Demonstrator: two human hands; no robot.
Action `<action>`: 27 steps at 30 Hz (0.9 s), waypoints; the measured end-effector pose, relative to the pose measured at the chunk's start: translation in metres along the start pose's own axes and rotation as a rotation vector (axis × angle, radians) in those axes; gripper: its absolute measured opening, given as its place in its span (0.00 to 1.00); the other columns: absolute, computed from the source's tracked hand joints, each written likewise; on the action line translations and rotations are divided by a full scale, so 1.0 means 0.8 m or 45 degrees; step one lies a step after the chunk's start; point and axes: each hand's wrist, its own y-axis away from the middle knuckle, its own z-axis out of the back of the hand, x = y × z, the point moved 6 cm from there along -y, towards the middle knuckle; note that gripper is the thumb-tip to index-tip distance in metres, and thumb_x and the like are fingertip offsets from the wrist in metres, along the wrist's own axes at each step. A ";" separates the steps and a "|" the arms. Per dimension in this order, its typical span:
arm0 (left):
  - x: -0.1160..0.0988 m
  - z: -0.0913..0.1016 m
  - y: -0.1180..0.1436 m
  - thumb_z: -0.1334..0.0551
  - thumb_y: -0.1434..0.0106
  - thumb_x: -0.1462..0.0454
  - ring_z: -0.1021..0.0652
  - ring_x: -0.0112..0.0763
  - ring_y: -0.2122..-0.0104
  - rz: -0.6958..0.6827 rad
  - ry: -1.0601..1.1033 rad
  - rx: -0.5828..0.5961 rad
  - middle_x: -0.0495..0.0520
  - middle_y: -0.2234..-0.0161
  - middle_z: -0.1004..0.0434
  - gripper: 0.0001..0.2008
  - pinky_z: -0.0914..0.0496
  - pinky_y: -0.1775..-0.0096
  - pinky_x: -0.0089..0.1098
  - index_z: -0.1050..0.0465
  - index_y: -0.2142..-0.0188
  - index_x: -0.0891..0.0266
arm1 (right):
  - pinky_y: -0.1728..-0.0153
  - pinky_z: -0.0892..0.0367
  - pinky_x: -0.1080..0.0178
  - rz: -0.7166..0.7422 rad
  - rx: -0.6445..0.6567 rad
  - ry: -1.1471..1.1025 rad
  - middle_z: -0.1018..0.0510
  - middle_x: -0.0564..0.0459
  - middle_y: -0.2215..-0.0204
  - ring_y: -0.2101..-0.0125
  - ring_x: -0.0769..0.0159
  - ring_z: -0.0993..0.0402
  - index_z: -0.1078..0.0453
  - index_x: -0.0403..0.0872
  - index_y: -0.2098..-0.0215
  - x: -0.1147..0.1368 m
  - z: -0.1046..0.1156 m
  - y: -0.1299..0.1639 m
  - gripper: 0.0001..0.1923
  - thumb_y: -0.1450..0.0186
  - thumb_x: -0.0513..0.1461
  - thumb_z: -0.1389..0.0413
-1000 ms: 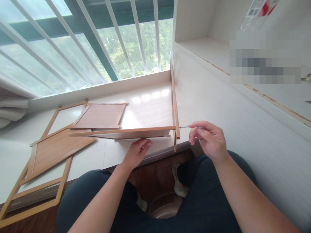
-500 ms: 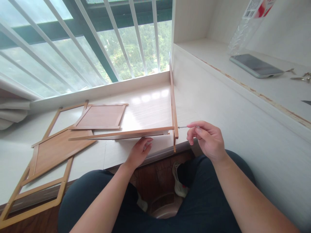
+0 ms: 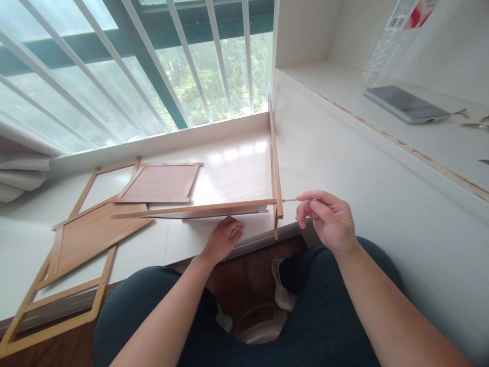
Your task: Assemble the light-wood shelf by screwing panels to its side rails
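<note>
My right hand pinches the tool, probably a hex key, tip at the upright frame. Left hand has slid up against the shelf board on the table, steadying the joint; grip closure unclear.

The left hand is sliding slightly rightward beneath the wooden panel, fingers curling tighter than before.

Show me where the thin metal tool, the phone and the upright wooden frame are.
thin metal tool [image 3: 289,200]: head view, on its bare shaft left of the fingers.
phone [image 3: 405,103]: head view, middle of its dark screen.
upright wooden frame [image 3: 274,153]: head view, on its top rail.
</note>
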 end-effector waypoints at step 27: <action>-0.005 -0.009 0.001 0.43 0.26 0.57 0.21 0.41 0.54 0.062 -0.213 -0.038 0.53 0.58 0.17 0.13 0.30 0.53 0.38 0.20 0.55 0.55 | 0.75 0.30 0.63 -0.014 -0.047 0.065 0.20 0.52 0.76 0.75 0.65 0.25 0.16 0.48 0.53 -0.005 0.005 0.003 0.11 0.25 0.44 0.39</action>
